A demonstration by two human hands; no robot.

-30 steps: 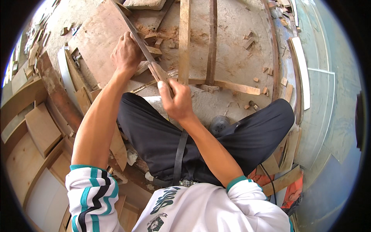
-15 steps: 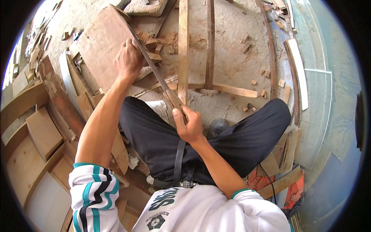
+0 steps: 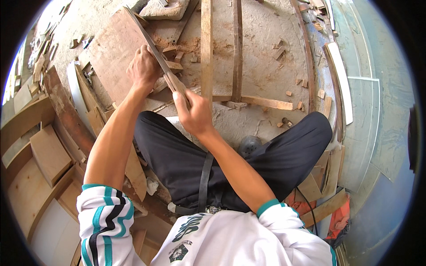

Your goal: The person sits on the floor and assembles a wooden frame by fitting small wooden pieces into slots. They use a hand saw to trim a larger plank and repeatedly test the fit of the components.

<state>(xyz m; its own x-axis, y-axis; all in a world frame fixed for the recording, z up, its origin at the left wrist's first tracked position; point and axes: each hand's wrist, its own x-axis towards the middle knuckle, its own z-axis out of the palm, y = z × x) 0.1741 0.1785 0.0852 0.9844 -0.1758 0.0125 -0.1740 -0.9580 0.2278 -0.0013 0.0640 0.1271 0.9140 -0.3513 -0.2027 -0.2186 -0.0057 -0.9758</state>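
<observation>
My right hand [image 3: 195, 111] is closed round the wooden handle of a handsaw [image 3: 153, 48]. Its long dark blade slants up and left along the right edge of a thin reddish-brown wooden board [image 3: 111, 48]. With fingers curled over that edge, my left hand [image 3: 144, 67] grips the board right beside the blade. Small wood offcuts [image 3: 175, 66] lie just right of the blade, partly under the board. How deep the teeth sit in the wood is hidden.
Two long wooden strips [image 3: 207, 53] run away from me, with a crosspiece [image 3: 268, 102] on the right. Sawdust [image 3: 177, 42] and a stone block [image 3: 166, 9] lie beyond. Stacked wood pieces [image 3: 51, 153] crowd the left; glass-like sheets [image 3: 364, 115] lean at right.
My right hand has pushed the saw forward, up and left along the board, closer to my left hand. The left hand stays on the board, nearly still.
</observation>
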